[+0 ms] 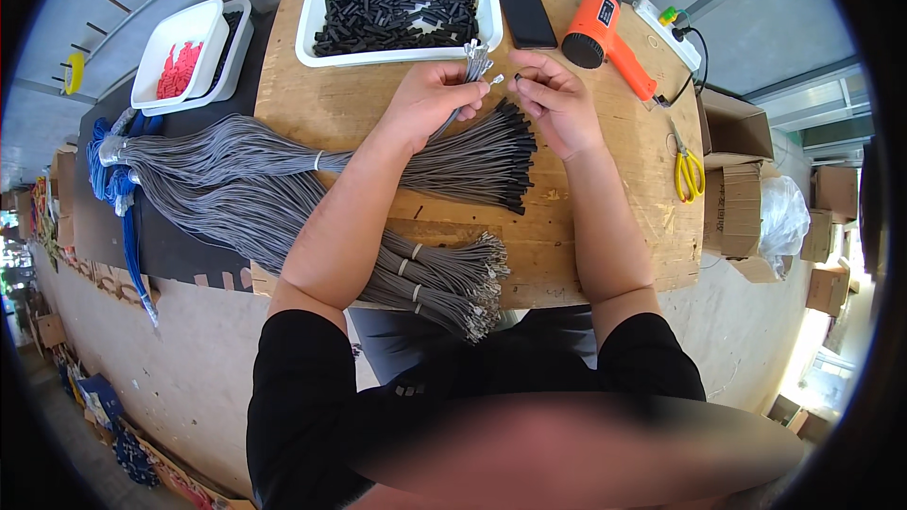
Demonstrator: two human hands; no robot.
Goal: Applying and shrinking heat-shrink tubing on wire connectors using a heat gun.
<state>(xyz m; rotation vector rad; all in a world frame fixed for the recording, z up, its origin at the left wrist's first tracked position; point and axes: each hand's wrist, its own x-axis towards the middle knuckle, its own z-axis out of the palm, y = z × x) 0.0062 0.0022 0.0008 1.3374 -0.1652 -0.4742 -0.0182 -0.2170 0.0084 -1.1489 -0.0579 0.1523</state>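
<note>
My left hand (430,102) is closed around a small bunch of grey cables (477,59), their pale metal-tipped ends pointing up. One tip sticks out toward my right hand (557,104), which pinches a small black sleeve (516,79) a short way from it. Under my hands lies a fan of grey cables with black-sleeved ends (515,156). Nearer to me, several tied bundles of grey cable (406,269) show bare metal tips at the table's front edge. Beyond my left hand, a white tray (493,5) contains many short black sleeves (397,9).
A black phone (527,14), an orange heat gun (597,21) and a white power strip (666,33) line the back right. Yellow-handled scissors (688,175) lie at the right edge. White tubs (151,76), one with red pieces (179,68), stand far left. Cardboard boxes (735,203) flank the table.
</note>
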